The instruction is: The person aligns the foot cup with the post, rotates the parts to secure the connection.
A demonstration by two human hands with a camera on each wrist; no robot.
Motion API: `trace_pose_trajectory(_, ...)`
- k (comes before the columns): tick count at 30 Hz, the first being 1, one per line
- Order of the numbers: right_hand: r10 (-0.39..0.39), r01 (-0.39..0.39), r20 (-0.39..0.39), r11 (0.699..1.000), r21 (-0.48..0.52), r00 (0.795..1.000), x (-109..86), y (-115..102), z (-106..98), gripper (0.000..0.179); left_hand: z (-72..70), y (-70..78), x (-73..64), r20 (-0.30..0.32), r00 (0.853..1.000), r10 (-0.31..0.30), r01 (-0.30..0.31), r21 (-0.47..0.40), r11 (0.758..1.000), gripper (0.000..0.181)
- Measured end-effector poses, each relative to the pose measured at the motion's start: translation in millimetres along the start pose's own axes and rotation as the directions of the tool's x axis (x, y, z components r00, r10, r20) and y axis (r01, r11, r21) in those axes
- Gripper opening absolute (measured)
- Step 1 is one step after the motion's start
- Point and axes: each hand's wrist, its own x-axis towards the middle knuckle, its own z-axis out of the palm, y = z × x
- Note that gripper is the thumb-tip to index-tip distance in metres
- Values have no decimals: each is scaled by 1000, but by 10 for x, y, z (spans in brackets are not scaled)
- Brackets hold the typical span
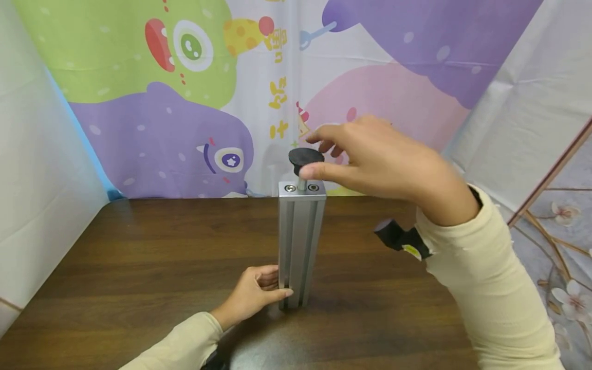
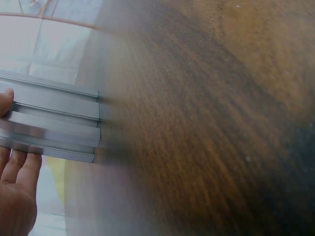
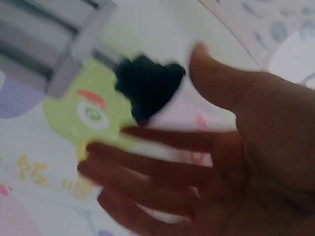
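A silver aluminium profile (image 1: 296,241) with long slots stands upright on the brown table. Out of its top end, between two round screw holes, rises a metal stem with a black levelling foot (image 1: 306,155) on it. Low on the profile my left hand (image 1: 247,295) grips it, thumb on the near face and fingers at the side. In the left wrist view the profile's bottom end (image 2: 83,120) shows by the tabletop. Beside the black foot is my right hand (image 1: 384,159), its thumb and fingers spread around it; the right wrist view shows gaps between fingers and foot (image 3: 147,86).
The wood-grain table (image 1: 162,257) spreads out around the profile. Behind it hangs a cartoon-print curtain (image 1: 185,139), with white panels (image 1: 32,169) at both sides. A black device (image 1: 398,236) is strapped to my right wrist.
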Motion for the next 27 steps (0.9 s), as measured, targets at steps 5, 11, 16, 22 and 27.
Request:
trace_pose_trajectory(5,-284,279,77,958,65,956,-23,193,-39,45,4,122,-29,7,1000,-10,10,-19,1000,42)
trace_pose_trajectory(11,-373,365,73,925,103,925,43,188,-43,48,-1,65,-15,1,1000,-4,4,-6,1000,48)
trace_pose_trajectory(16,-336,331,53,939,91,940,79,127,-44,43,-5,-22,9,-8,1000,-10,10,17,1000,53)
trace_pose_trajectory(22,-197,197,-7,980,5,980,101,27,-42,34,2,-19,4,-5,1000,-15,15,-1,1000,50)
trace_pose_trajectory(27,43,-53,-148,996,-70,988,109,-106,35,46,3,-14,0,-2,1000,-16,16,-3,1000,49)
